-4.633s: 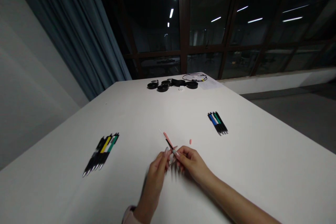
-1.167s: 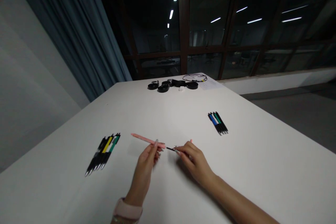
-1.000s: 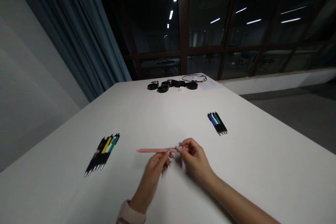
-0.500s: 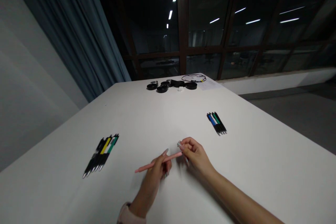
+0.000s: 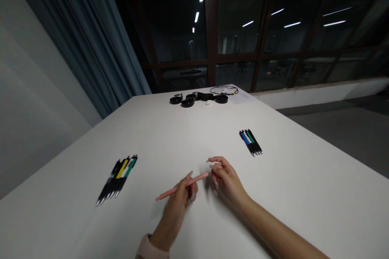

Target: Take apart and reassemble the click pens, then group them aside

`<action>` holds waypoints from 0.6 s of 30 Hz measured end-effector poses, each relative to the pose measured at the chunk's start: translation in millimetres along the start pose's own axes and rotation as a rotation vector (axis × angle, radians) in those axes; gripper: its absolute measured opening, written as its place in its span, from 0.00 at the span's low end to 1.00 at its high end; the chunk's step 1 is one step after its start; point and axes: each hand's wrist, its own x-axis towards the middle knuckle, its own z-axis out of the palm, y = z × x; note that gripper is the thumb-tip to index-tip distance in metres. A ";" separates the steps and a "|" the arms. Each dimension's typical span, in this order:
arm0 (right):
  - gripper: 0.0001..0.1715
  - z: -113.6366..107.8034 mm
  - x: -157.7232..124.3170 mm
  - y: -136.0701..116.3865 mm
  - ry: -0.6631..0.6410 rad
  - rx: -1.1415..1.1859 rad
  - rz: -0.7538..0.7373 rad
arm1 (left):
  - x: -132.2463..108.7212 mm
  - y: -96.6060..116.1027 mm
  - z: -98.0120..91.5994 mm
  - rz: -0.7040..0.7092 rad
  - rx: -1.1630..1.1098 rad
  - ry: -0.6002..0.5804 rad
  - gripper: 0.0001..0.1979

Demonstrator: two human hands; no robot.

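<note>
My left hand [image 5: 181, 195] is closed around a pink pen [image 5: 170, 190], which slants from lower left up to the right just above the white table [image 5: 304, 194]. My right hand [image 5: 227, 179] sits just right of the pen's upper end, fingers curled in a pinch. Something small and silvery shows at its fingertips, too small to name.
A row of several pens [image 5: 117, 179] with yellow, green and black barrels lies to the left. A smaller bunch of blue, green and black pens [image 5: 251, 142] lies to the right. Black round items and a cable [image 5: 200, 97] sit at the far edge before dark windows.
The pink pen was level between both hands a second ago; now it tilts down to the left in my left hand, and my right hand has drawn slightly away from its end.
</note>
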 end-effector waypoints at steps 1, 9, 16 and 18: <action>0.19 -0.1 -0.1 0.3 0.002 -0.012 -0.010 | -0.7 0.8 0.5 0.001 -0.001 -0.002 0.29; 0.21 0.7 -1.3 -0.5 -0.058 -0.095 -0.011 | 8.9 -6.2 -3.0 -0.049 0.079 -0.037 0.31; 0.23 -1.9 -1.6 1.2 -0.118 -0.059 -0.006 | 7.0 -7.2 -3.2 0.009 0.055 -0.004 0.30; 0.23 -1.9 -2.5 0.3 -0.131 -0.075 -0.008 | 6.4 -9.3 -4.0 0.020 0.052 -0.003 0.30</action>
